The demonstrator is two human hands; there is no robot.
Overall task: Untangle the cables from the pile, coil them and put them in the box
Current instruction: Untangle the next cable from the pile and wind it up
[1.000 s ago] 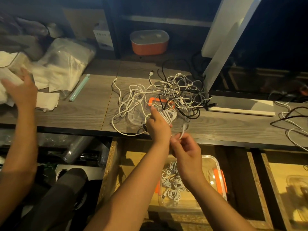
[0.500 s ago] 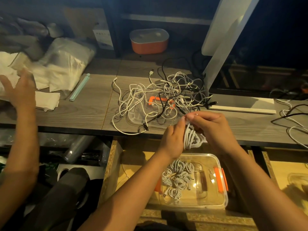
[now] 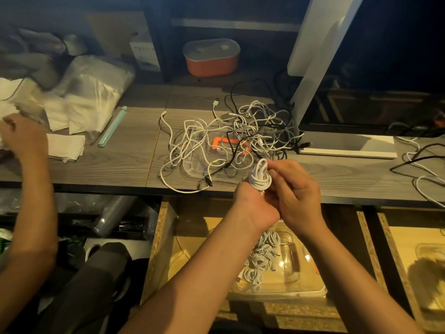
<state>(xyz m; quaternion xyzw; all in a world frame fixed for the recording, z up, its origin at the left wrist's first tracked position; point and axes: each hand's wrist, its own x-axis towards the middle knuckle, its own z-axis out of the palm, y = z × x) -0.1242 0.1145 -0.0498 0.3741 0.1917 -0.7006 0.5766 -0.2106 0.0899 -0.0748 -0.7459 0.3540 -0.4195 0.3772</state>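
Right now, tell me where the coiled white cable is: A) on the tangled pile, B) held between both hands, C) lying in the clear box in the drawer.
B: the left hand and right hand both grip the coiled white cable, which is not yet in the clear box.

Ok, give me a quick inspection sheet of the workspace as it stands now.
Surface: grey wood-grain desk, open drawer below.
Job's things: tangled cable pile on the desk; coiled white cable in hand; clear box in the drawer, holding finished coils.
Clutter: plastic bags, mint stick, orange tub.
Grippers: left hand and right hand both grip the coiled white cable.
Cables: loose cables at far right.
Surroundings: monitor; another person's hand at left.
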